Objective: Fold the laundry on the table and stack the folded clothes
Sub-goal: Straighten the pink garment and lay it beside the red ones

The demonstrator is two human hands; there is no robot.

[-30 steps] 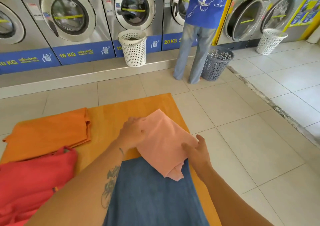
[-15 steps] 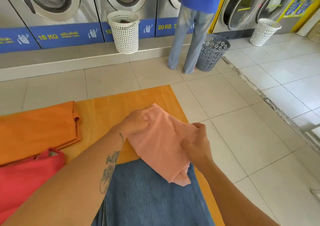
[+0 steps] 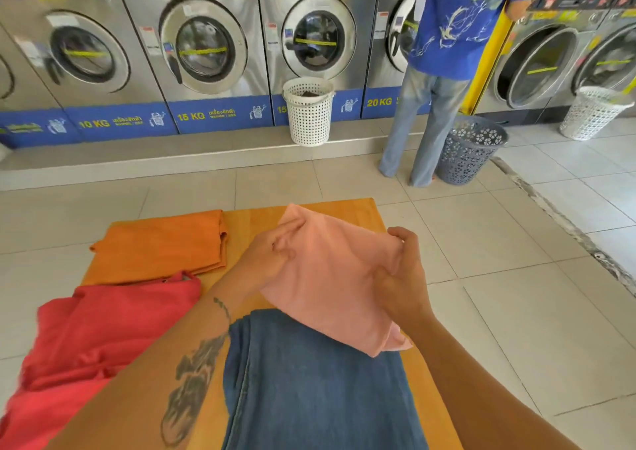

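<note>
Head view. Orange-yellow wooden worktop (image 3: 247, 224) on a pale tiled floor (image 3: 516, 312). Behind it, a row of steel washing machines (image 3: 203, 46) on a raised step, blue bands marked 10 KG, 15 KG, 20 KG. White basket (image 3: 308, 112) stands on the step; grey basket (image 3: 469, 150) and a second white basket (image 3: 593, 112) on the floor to the right. A person in a blue shirt (image 3: 461, 26) and light jeans stands at an open machine door, just beside the grey basket.

On the worktop: folded orange cloth (image 3: 161, 246) at the far left corner; red garment (image 3: 99, 329) nearer, along the left edge, spilling over it; blue jeans (image 3: 309, 391) flat at the near edge, centre.

Pink cloth (image 3: 330, 277), folded, lies toward the right edge, its near end overlapping the far end of the jeans. Whether it is lifted or resting cannot be told. Left hand (image 3: 268, 263) grips its left side, fingers (image 3: 289, 239) curled and pinching the fabric near the far corner. Right hand (image 3: 402, 277) clasps the right side, thumb on top, fingers wrapped around the edge. Both hands closed on the pink cloth. Left forearm bears a dark tattoo.
</note>
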